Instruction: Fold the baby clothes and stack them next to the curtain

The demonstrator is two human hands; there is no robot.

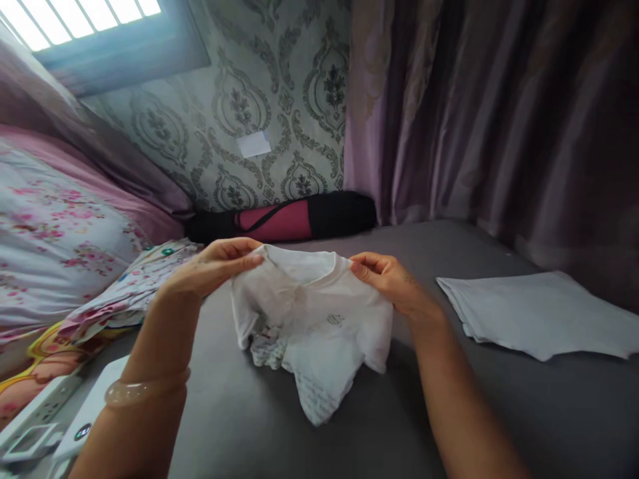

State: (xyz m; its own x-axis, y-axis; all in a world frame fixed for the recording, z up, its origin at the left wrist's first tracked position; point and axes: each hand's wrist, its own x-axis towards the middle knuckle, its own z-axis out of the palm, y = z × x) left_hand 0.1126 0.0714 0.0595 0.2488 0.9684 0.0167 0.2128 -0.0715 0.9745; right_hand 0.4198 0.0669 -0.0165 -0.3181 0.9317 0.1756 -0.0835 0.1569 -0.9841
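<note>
A small white short-sleeved shirt [319,313] hangs between my two hands above the grey bed. My left hand [212,266] pinches its shoulder beside the collar, thumb on top. At the opposite shoulder, my right hand [387,276] grips the cloth between thumb and fingers. The neckline is spread open between them, and a small printed motif shows on the chest. The lower part drapes down in folds, with a patterned hem dangling toward the bed. A pale bangle [144,391] circles my left forearm.
White folded cloth [539,313] lies on the grey bed sheet [394,426] at right. Patterned clothes [144,279], a power strip [42,412] and a white device [92,406] are at left. A black-and-red rolled bag [284,221] rests against the wall. Curtains [429,113] hang behind.
</note>
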